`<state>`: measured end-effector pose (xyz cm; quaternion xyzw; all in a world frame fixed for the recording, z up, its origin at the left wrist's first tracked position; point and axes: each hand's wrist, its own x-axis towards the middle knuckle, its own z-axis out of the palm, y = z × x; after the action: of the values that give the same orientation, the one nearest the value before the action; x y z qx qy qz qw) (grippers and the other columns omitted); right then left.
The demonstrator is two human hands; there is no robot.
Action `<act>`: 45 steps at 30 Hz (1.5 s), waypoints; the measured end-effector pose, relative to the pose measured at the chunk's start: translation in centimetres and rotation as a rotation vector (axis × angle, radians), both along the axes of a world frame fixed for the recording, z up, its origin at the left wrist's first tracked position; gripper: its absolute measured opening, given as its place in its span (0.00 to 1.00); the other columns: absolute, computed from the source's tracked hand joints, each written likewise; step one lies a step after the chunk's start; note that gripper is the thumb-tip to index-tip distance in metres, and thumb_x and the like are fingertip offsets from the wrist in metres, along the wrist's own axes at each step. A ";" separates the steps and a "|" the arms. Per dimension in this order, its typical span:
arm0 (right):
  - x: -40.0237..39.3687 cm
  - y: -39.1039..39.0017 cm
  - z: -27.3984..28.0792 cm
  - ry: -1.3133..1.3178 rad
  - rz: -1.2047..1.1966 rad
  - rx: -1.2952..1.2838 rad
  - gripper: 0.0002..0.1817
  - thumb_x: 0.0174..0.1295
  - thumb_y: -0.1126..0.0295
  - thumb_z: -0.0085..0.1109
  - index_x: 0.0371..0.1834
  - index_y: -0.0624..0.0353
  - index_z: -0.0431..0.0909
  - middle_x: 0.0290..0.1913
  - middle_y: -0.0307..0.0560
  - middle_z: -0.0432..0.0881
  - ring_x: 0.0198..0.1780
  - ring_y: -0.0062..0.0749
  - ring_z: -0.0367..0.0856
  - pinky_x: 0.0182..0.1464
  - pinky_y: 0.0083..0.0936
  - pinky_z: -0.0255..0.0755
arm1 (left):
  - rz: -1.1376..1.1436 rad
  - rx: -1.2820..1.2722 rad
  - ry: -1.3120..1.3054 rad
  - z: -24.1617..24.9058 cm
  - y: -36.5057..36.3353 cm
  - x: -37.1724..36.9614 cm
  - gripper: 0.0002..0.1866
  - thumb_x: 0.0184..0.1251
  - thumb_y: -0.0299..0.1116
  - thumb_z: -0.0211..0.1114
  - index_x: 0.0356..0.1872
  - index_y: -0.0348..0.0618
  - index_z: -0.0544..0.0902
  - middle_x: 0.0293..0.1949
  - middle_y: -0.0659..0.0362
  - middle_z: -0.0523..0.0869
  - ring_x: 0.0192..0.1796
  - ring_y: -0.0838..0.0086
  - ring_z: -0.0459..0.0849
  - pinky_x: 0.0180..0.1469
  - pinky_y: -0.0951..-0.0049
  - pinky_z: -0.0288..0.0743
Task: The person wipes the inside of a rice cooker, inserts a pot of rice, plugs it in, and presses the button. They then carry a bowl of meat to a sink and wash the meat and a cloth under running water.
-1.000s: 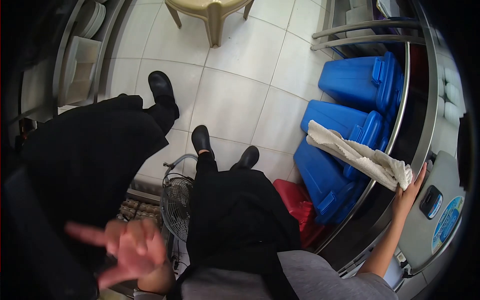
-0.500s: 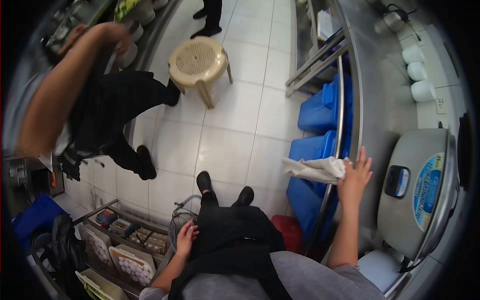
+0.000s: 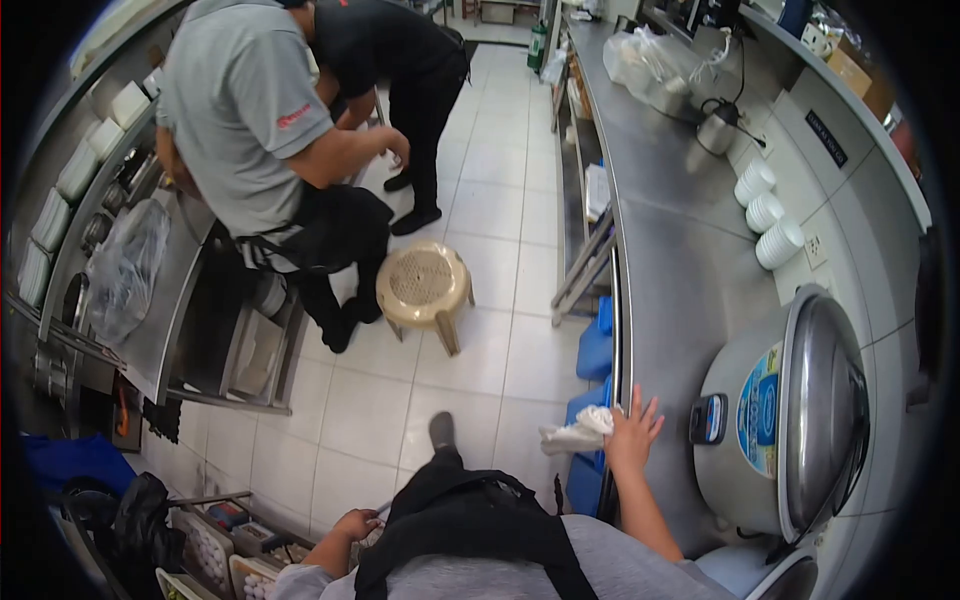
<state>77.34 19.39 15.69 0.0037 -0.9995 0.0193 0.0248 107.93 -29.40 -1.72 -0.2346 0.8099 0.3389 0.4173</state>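
Note:
My right hand (image 3: 632,436) is at the front edge of the steel counter (image 3: 665,330), its fingers stretched over the top. A crumpled white cloth (image 3: 578,432) hangs out on the thumb side of this hand, over the edge, held at the thumb and palm. Low by my left thigh is my left hand (image 3: 356,525), its fingers loosely bent and no object visible in it. A thin grey metal bar shows close to its fingertips; whether they touch cannot be made out. Right of my right hand stands a large rice cooker (image 3: 775,415).
Ahead on the tiled floor stands a beige plastic stool (image 3: 424,283). Two people, one in a grey shirt (image 3: 235,110) and one in black (image 3: 385,50), stand at the left counter. Blue bins (image 3: 594,345) sit under the right counter. Egg trays (image 3: 205,550) are low at left.
My view has tilted up and shows more of the room. The person in grey now stands more upright beyond the left counter. The cloth remains in my right hand.

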 end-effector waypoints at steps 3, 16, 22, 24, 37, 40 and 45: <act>-0.2 -0.6 0.5 -0.012 -0.026 -0.013 0.19 0.44 0.69 0.67 0.43 0.45 0.82 0.74 0.42 0.52 0.73 0.60 0.46 0.69 0.62 0.42 | -0.154 -0.123 0.156 -1.1 -3.7 -6.8 0.24 0.61 0.50 0.62 0.57 0.56 0.77 0.52 0.44 0.80 0.56 0.52 0.77 0.58 0.59 0.72; -1.8 -2.0 1.6 -0.020 -0.120 -0.008 0.20 0.40 0.69 0.68 0.42 0.49 0.82 0.71 0.43 0.59 0.73 0.57 0.49 0.71 0.57 0.41 | -0.232 -0.078 0.599 10.7 -7.0 -44.9 0.23 0.63 0.41 0.62 0.60 0.57 0.74 0.56 0.48 0.75 0.55 0.54 0.77 0.58 0.61 0.72; -6.8 1.4 -2.0 0.114 -0.212 -0.342 0.21 0.39 0.72 0.58 0.42 0.57 0.78 0.53 0.47 0.74 0.58 0.49 0.67 0.64 0.51 0.49 | -0.456 -0.066 0.545 5.7 -4.4 -51.3 0.25 0.63 0.41 0.62 0.63 0.63 0.71 0.60 0.49 0.72 0.59 0.55 0.75 0.61 0.61 0.71; -12.7 0.7 -1.0 0.227 -0.088 -0.318 0.23 0.38 0.71 0.56 0.44 0.59 0.76 0.47 0.48 0.75 0.52 0.49 0.69 0.60 0.48 0.53 | -0.523 -0.149 0.340 4.6 -4.3 -51.5 0.27 0.62 0.42 0.63 0.64 0.64 0.70 0.62 0.49 0.70 0.60 0.54 0.73 0.62 0.59 0.70; -45.8 -1.8 3.9 0.204 0.309 -0.548 0.24 0.53 0.74 0.59 0.55 0.62 0.70 0.59 0.50 0.70 0.62 0.49 0.65 0.65 0.37 0.57 | 0.038 -0.349 0.466 10.8 -6.9 -55.7 0.26 0.61 0.46 0.64 0.62 0.62 0.73 0.59 0.46 0.72 0.60 0.54 0.74 0.63 0.60 0.69; -50.0 -4.4 3.5 0.176 0.283 -0.606 0.23 0.54 0.72 0.60 0.56 0.60 0.72 0.63 0.48 0.68 0.66 0.47 0.62 0.66 0.39 0.57 | 0.111 -0.363 0.509 9.0 -10.4 -54.1 0.26 0.60 0.45 0.65 0.61 0.59 0.75 0.60 0.44 0.71 0.61 0.52 0.72 0.65 0.61 0.66; -58.5 -4.9 1.6 0.040 0.147 -0.199 0.21 0.56 0.65 0.61 0.55 0.51 0.75 0.74 0.39 0.53 0.75 0.48 0.46 0.68 0.58 0.48 | 0.412 -0.429 0.796 13.6 -14.8 -57.8 0.25 0.58 0.43 0.67 0.57 0.51 0.77 0.61 0.43 0.70 0.64 0.52 0.68 0.66 0.61 0.63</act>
<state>18.89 14.49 17.29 0.0749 -0.9889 0.1203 0.0437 50.17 -44.25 11.88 -0.3229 0.8946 0.3034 -0.0578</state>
